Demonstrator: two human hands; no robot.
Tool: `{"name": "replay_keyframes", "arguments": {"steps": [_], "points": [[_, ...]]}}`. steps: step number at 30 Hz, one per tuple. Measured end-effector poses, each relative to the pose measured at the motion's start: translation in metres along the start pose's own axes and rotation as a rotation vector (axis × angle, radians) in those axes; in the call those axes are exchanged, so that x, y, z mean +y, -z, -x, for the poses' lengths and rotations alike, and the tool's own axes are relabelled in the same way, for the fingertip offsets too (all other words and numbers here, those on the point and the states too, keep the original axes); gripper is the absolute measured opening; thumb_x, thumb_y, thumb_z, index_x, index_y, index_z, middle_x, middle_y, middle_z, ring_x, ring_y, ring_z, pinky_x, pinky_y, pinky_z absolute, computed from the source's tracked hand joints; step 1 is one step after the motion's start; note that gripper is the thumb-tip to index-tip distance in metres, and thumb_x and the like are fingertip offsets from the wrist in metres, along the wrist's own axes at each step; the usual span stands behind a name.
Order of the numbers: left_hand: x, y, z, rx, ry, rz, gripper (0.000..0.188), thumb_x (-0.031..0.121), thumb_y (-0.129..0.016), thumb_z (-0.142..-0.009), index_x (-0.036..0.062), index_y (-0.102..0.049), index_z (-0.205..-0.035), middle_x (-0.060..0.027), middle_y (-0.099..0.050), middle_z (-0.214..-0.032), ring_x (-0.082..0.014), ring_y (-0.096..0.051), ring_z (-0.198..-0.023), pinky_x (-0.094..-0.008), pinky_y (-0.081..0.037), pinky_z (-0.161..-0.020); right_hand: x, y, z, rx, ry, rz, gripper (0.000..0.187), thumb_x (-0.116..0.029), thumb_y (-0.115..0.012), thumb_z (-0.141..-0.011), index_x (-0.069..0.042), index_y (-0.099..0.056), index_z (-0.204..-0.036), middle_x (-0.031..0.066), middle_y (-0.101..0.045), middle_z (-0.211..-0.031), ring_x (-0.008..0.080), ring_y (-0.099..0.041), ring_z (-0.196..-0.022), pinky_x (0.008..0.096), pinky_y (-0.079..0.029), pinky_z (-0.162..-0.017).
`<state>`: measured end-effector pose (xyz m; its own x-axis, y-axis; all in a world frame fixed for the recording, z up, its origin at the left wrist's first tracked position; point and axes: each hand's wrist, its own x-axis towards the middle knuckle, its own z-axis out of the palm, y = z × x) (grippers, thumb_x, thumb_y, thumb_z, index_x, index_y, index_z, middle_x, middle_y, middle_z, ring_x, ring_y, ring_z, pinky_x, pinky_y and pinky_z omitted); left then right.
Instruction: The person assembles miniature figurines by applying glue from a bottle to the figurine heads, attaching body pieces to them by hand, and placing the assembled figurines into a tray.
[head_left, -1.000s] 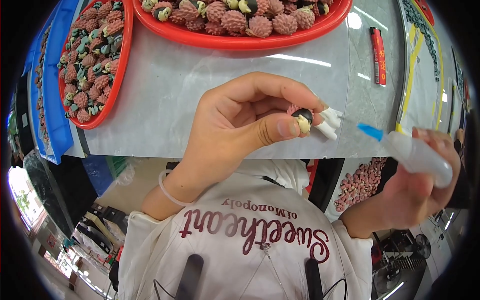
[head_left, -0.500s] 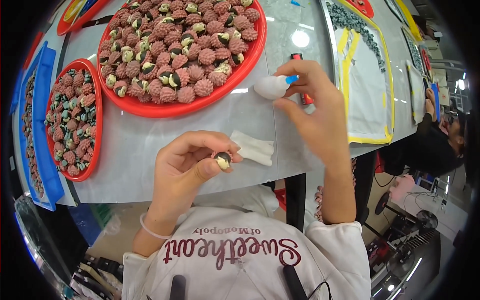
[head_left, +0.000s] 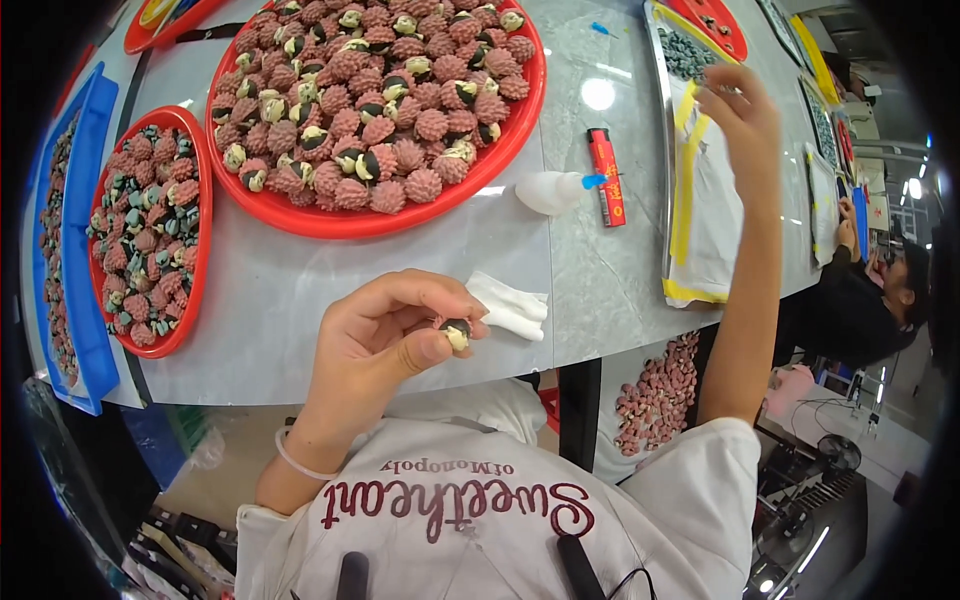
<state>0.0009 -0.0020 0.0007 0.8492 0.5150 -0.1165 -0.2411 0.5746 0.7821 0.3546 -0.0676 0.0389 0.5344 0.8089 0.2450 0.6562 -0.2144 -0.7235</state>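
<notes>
- small rounded pink-black-cream piece (head_left: 457, 336): pinched in left hand (head_left: 375, 330).
- right hand (head_left: 742, 108): fingers curled over yellow-edged white sheet (head_left: 708, 258); cannot tell whether holding anything.

The pink pieces (head_left: 408, 155) are showing a rough, knobbly, matt skin, while the small piece (head_left: 456, 336) is pairing a smooth, faintly shiny dark part with a cream one. The large red tray (head_left: 370, 228) is gleaming like glossy plastic. The grey tabletop (head_left: 300, 290) is reflecting light from a polished, veined surface. The bottle (head_left: 545, 194) is looking like translucent plastic, the red lighter (head_left: 606, 180) is appearing smooth, and the shirt (head_left: 450, 520) is creasing as matt cloth.
</notes>
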Motion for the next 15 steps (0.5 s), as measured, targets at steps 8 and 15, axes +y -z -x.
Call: {"name": "replay_keyframes", "arguments": {"steps": [8,15], "points": [[-0.002,0.006,-0.003,-0.053,0.003,0.078,0.024,0.011,-0.058,-0.079,-0.0032,-0.052,-0.098,-0.0117,-0.052,-0.098,-0.0169,-0.054,-0.085,-0.0272,-0.046,-0.074,-0.085,-0.023,0.105,-0.148,-0.182,-0.769,0.016,-0.006,-0.056,-0.074,0.003,-0.053,-0.088,0.0137,-0.053,-0.089,0.0122,-0.047,-0.065,0.0213,-0.039,-0.057],[-0.001,0.001,-0.004,-0.041,0.048,0.074,0.027,0.013,-0.057,-0.080,-0.0040,-0.050,-0.101,-0.0100,-0.054,-0.096,-0.0136,-0.055,-0.081,-0.0260,-0.046,-0.072,-0.106,-0.076,0.132,-0.288,-0.409,-1.145,0.021,-0.003,-0.057,-0.074,0.006,-0.051,-0.091,0.0133,-0.053,-0.087,0.0123,-0.052,-0.069,0.0208,-0.042,-0.055]]}}
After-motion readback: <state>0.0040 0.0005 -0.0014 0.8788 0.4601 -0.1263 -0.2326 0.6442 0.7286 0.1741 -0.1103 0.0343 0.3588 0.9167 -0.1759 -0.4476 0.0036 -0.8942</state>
